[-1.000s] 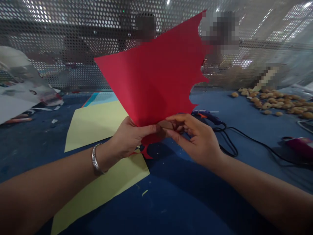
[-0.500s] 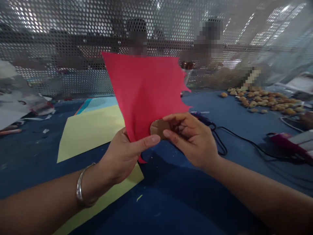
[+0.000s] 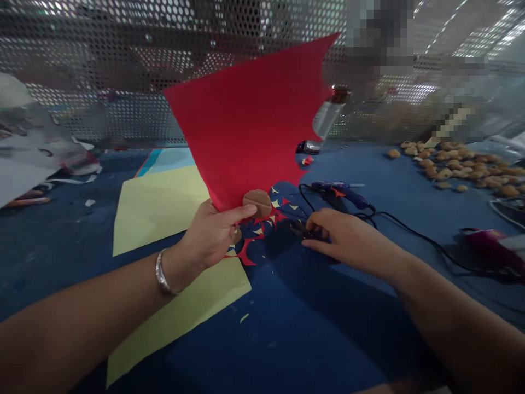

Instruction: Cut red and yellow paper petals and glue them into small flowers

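My left hand (image 3: 211, 232) pinches a large sheet of red paper (image 3: 250, 126), raised upright, with scalloped bites along its right edge. Under the same thumb a round brown cardboard disc (image 3: 257, 202) is pressed against the sheet's lower part. Low over the table, my right hand (image 3: 342, 235) has its fingers curled around what look like dark scissors (image 3: 303, 230), partly hidden by the fingers. Red and yellow paper scraps (image 3: 262, 225) lie below the sheet, between the hands.
Pale yellow sheets (image 3: 159, 208) lie at left and front. A blue glue gun (image 3: 344, 191) with a black cord rests beyond my right hand. Peanuts in shells (image 3: 455, 164) are heaped at back right, near a bottle (image 3: 326, 123). A perforated metal screen (image 3: 102, 71) stands behind.
My right hand has let go of the cardboard disc and moved down and right to the dark scissors. The red sheet has tilted, its right side higher; the disc stays in my left hand.
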A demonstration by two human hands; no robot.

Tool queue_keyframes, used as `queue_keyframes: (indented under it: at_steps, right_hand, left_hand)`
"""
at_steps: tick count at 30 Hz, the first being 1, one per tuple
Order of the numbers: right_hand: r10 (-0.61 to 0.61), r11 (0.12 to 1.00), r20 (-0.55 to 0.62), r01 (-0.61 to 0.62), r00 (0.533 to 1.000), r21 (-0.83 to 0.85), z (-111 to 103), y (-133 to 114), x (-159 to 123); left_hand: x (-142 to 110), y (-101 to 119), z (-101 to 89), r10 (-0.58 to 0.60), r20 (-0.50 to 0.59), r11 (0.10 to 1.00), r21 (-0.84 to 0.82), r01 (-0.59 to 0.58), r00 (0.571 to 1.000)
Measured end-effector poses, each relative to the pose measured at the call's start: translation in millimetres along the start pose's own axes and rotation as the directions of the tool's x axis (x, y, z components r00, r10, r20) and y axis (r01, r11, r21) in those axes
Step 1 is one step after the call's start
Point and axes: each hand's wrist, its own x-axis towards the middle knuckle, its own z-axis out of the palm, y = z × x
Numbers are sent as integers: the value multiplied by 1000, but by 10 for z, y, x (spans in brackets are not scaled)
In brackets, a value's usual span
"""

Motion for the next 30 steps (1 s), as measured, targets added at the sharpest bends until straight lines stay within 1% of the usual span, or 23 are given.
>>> queue_keyframes:
  at_steps: [2, 6, 9, 13, 14, 16, 19, 22, 27, 30]
  right_hand:
    - [11, 999, 10, -11, 1000, -51, 54, -3, -37]
    - [48, 997, -11, -49, 999, -66, 119, -64, -34]
    - [68, 996, -30, -70, 997, -59, 119, -84, -4]
    - [82, 997, -31, -83, 996, -9, 67, -80, 10]
    - [90, 996, -31, -89, 995, 33, 51, -80, 8]
    - [113, 979, -42, -104, 993, 175, 26, -91, -1]
    - [152, 915, -118, -95, 981, 393, 26, -137, -14]
    - [157, 861, -163, -53, 974, 506, 54, -212, -13]
    - [104, 729, -122, 8, 987, 685, 100, -344, 2]
    - [135, 662, -85, -26, 987, 749, 147, -409, 5]
  left_hand:
    - [2, -22, 8, -32, 12, 998, -46, 33, 999]
    - [-10, -68, 14, -96, 62, 989, -105, 102, 993]
    - [-33, -77, 25, -112, 90, 985, -123, 122, 990]
    - [-62, -51, 45, -141, 116, 980, -124, 155, 983]
    - [-65, -45, 46, -143, 131, 980, -118, 159, 981]
    - [-67, -44, 46, -145, 155, 979, -118, 164, 977]
    - [-67, -72, 46, -141, 134, 971, -176, 163, 981]
    - [-69, -107, 52, -144, 117, 963, -211, 166, 983]
    - [-77, -132, 65, -126, 129, 958, -243, 154, 984]
    - [-94, -140, 77, -127, 138, 959, -234, 157, 982]
